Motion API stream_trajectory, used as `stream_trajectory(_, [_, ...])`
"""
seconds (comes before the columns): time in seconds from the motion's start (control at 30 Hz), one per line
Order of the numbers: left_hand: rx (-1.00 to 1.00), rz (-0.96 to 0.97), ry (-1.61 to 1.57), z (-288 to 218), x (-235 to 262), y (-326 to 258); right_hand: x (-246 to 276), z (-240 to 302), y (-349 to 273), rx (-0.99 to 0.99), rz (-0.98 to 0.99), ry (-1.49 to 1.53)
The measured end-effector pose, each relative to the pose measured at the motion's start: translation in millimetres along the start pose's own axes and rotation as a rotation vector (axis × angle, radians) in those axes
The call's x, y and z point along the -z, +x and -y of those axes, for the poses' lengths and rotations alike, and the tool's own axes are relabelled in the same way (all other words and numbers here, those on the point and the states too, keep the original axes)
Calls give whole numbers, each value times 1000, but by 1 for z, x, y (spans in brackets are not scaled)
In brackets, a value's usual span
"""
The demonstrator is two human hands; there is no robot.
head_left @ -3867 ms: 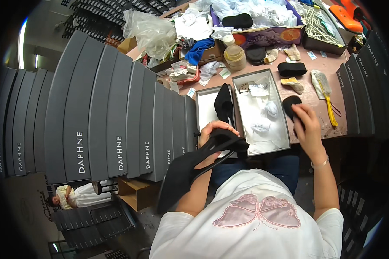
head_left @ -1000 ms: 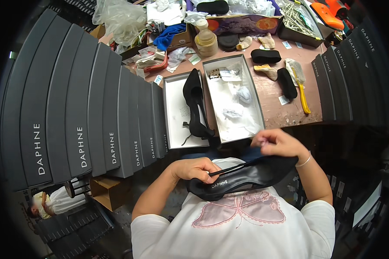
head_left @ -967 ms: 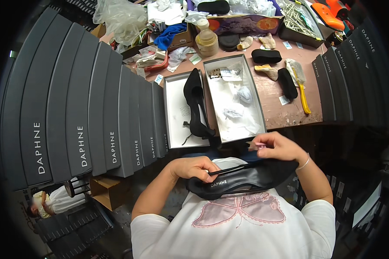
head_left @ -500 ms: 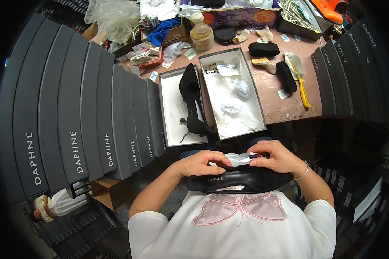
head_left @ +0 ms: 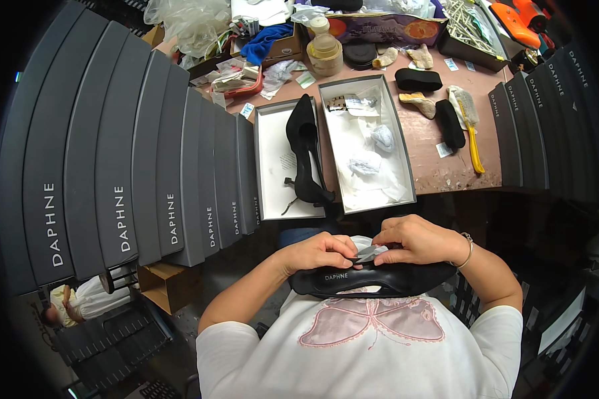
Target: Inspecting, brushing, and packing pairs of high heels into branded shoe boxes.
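Head view: black shoe (head_left: 412, 279) lies crosswise against the white shirt (head_left: 379, 372). Left hand (head_left: 317, 254): fingers pinched on the shoe's far edge. Right hand (head_left: 419, 241): fingers clamped on a pale scrap (head_left: 371, 253), material unclear. Step judged in hand: two-handed work at that edge. Next move calls for steady support and fine fingertip control.

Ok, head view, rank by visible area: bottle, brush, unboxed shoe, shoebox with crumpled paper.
1. Shoebox with crumpled paper
2. Unboxed shoe; nearness may enlarge it
3. Brush and bottle: too alike to rank
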State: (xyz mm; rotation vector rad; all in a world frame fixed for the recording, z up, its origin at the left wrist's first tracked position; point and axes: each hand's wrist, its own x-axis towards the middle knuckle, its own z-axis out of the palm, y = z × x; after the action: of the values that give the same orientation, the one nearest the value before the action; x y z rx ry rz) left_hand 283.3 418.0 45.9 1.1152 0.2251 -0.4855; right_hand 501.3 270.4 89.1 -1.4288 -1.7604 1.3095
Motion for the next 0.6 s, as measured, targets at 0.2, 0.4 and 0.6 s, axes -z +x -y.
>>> stream_trajectory(0.2, [-8,23,-48,4,1,1,-5,-6,-1,34,12,-29])
stream_trajectory(0.4, [-7,13,-38,7,1,1,-5,-3,-1,5,24,-1])
stream_trajectory(0.6, [-25,16,1,2,-2,0,-8,-7,-1,14,17,33])
